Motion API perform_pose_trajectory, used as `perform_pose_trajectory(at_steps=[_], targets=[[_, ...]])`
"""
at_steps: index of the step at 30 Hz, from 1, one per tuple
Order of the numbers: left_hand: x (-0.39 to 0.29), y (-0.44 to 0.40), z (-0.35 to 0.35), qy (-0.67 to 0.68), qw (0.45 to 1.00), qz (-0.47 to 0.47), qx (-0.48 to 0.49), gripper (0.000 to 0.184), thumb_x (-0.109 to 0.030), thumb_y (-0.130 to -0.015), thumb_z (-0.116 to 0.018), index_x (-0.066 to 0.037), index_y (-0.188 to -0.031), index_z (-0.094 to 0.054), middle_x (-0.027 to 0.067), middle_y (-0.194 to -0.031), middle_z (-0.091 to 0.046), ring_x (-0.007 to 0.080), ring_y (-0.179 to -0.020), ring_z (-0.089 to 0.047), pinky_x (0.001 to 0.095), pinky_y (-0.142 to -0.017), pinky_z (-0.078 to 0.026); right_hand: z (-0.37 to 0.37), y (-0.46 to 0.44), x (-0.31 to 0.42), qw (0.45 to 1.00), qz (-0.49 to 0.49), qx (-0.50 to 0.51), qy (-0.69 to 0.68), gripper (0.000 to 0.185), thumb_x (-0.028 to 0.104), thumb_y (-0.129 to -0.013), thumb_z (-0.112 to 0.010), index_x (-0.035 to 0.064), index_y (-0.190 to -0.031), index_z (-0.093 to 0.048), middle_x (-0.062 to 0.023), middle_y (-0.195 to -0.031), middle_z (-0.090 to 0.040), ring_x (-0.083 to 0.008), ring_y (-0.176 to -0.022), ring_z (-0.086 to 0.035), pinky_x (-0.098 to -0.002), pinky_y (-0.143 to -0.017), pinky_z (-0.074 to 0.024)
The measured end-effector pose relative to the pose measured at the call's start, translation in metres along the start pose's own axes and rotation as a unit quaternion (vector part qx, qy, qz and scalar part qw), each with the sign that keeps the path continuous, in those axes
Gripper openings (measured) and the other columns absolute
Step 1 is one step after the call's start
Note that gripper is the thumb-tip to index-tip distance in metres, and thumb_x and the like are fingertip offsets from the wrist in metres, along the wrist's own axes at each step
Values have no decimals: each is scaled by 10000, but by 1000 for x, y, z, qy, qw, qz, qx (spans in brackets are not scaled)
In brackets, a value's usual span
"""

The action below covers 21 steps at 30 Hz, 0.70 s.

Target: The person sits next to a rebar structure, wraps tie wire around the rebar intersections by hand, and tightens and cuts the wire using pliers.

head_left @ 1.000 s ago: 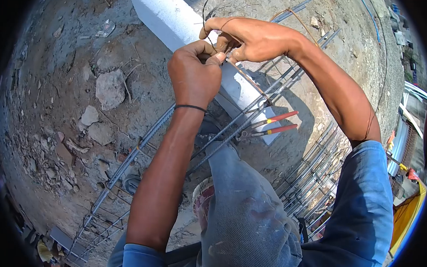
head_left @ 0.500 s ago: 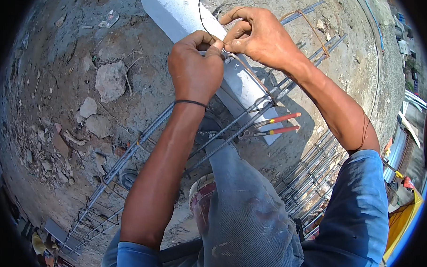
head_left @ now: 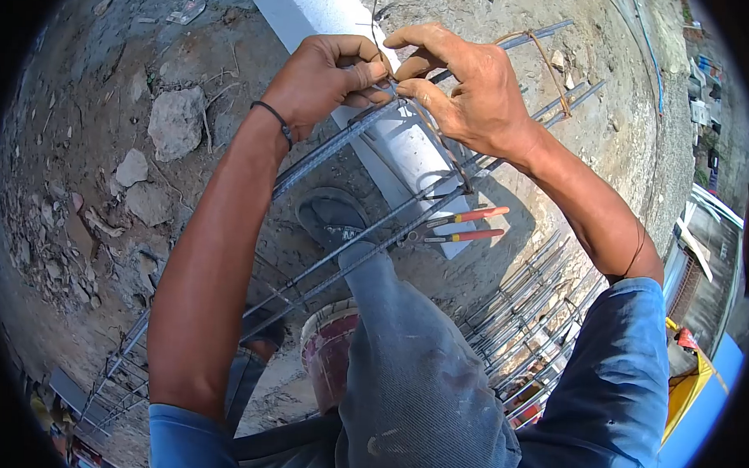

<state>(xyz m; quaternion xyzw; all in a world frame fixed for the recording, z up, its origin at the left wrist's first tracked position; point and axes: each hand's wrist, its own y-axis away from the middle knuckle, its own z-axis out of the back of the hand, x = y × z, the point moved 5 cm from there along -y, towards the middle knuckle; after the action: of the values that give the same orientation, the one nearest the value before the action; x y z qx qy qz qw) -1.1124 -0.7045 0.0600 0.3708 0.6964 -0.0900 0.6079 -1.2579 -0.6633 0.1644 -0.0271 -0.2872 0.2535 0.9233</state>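
At the corner of a rebar stirrup [head_left: 432,129], both hands work close together on a thin dark tie wire [head_left: 376,5] that rises between them. My left hand [head_left: 326,80] is closed, thumb and fingers pinching the wire beside the upper bars [head_left: 328,154]. Facing it, my right hand [head_left: 478,93] has its index finger arched over and its thumb and middle finger drawn in at the wire; the exact contact is partly hidden. Below them, pliers [head_left: 465,225] with red and yellow handles lie near the lower bars, jaws toward the rebar.
A white block [head_left: 316,17] lies under the rebar cage. My shoe [head_left: 332,218] and a stained bucket [head_left: 327,352] are below it. More rebar cages [head_left: 528,322] lie at right, and rocks [head_left: 176,124] and rubble cover the ground at left.
My left forearm has swung out to the left and its wrist has turned. The upper bars now show beside my left hand. Both hands stay at the wire, and the view has shifted slightly.
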Motion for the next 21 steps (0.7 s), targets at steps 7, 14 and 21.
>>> perform_pose_trajectory(at_steps=[7, 14, 21], targets=[[-1, -11, -1, -15, 999, 17, 47, 63, -59, -929, -678, -40, -968, -723, 1, -875, -719, 84, -838, -698, 250, -724, -565, -3, -7, 7, 995, 93, 28, -4, 350, -4, -757, -726, 71, -1090, -650, -79, -769, -707, -285, -781, -713, -386, -628, -563], [-48, -42, -7, -289, 937, -114, 159, 204, 23, -826, -721, -28, -1014, -777, 31, -936, -757, 85, -827, -675, 296, -783, -559, -9, -19, 32, 943, 178, 168, 225, 185, 109, -773, -665, 83, -950, -716, -64, -735, -692, -245, -880, -671, -400, -704, -530], [-83, 20, 17, -334, 918, -201, -66, 213, -59, -914, -689, -33, -1118, -743, 120, -1042, -751, 187, -970, -705, 364, -876, -561, -10, -31, 46, 896, 216, 219, 319, 99, 151, -756, -689, 68, -736, -739, -84, -753, -714, -231, -947, -659, -396, -764, -529]])
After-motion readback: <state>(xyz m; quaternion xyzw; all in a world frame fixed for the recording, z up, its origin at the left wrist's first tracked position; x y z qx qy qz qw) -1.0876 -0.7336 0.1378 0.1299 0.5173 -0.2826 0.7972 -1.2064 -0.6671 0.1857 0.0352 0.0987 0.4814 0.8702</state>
